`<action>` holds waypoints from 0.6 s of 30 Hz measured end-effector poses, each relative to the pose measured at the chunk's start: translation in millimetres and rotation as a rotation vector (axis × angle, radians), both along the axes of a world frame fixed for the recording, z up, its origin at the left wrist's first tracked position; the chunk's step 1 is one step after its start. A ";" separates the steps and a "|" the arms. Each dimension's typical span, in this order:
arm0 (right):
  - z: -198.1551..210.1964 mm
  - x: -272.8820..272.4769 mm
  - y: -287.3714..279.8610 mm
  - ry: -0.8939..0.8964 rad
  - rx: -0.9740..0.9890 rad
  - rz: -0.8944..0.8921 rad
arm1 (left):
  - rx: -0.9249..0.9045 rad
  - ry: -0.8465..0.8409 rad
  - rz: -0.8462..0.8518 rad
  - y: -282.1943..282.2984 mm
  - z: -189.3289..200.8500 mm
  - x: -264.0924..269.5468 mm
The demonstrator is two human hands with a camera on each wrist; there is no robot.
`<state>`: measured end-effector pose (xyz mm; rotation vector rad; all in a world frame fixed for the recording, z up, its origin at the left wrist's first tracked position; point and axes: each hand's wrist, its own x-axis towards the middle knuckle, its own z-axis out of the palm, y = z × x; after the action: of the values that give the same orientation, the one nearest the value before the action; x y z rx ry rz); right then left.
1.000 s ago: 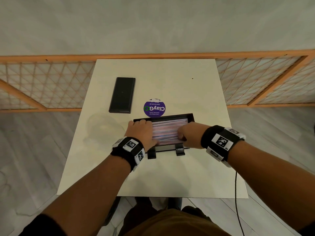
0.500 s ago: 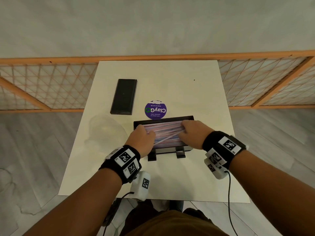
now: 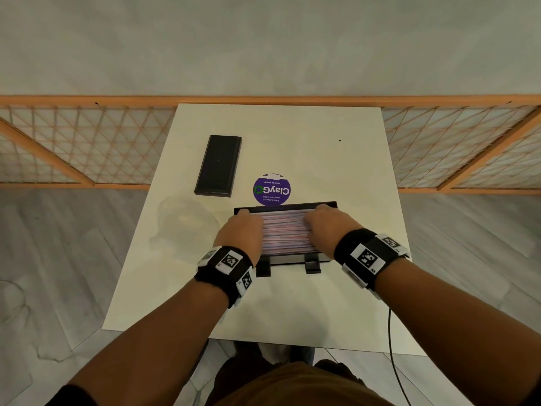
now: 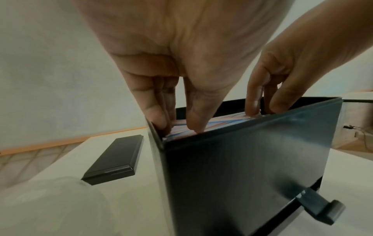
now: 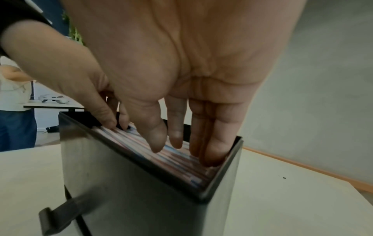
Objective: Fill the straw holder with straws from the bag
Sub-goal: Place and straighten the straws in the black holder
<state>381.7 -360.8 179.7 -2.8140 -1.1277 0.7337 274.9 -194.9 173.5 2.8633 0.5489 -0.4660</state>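
The black straw holder point(image 3: 295, 259) stands open-topped at the middle of the table, packed with pink and blue straws point(image 3: 285, 232) lying level. My left hand point(image 3: 240, 230) presses straight fingers onto the straws at the left end. At the right end, my right hand point(image 3: 325, 227) does the same. In the left wrist view, my left hand point(image 4: 179, 121) has its tips on the straws point(image 4: 228, 117) just inside the holder point(image 4: 242, 167). In the right wrist view, my right hand point(image 5: 181, 151) reaches down onto the straws point(image 5: 177, 158) inside the holder point(image 5: 131, 183).
The holder's black lid point(image 3: 218, 165) lies at the back left of the white table point(image 3: 292, 312). A round purple sticker point(image 3: 271, 189) sits behind the holder. The clear plastic bag point(image 3: 184, 224) lies crumpled to its left. A wooden lattice rail point(image 3: 87, 142) runs behind.
Both hands have slid from the near side of the straws toward the far rim and apart to the two ends. A straw that lay slanted half a second ago now lies level.
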 end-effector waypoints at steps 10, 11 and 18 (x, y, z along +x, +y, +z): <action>11.9 16.4 9.9 -0.022 -0.107 0.024 | -0.076 -0.131 0.119 23.9 15.8 4.0; 9.3 16.0 9.9 -0.002 -0.132 0.031 | -0.089 -0.160 0.129 28.8 15.8 1.3; 2.5 0.7 9.6 0.041 -0.166 0.042 | -0.170 -0.150 0.207 43.8 6.7 -20.2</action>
<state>382.4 -351.2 182.2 -2.9016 -1.1746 0.9252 254.7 -151.1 180.2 2.6171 0.7308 -0.2487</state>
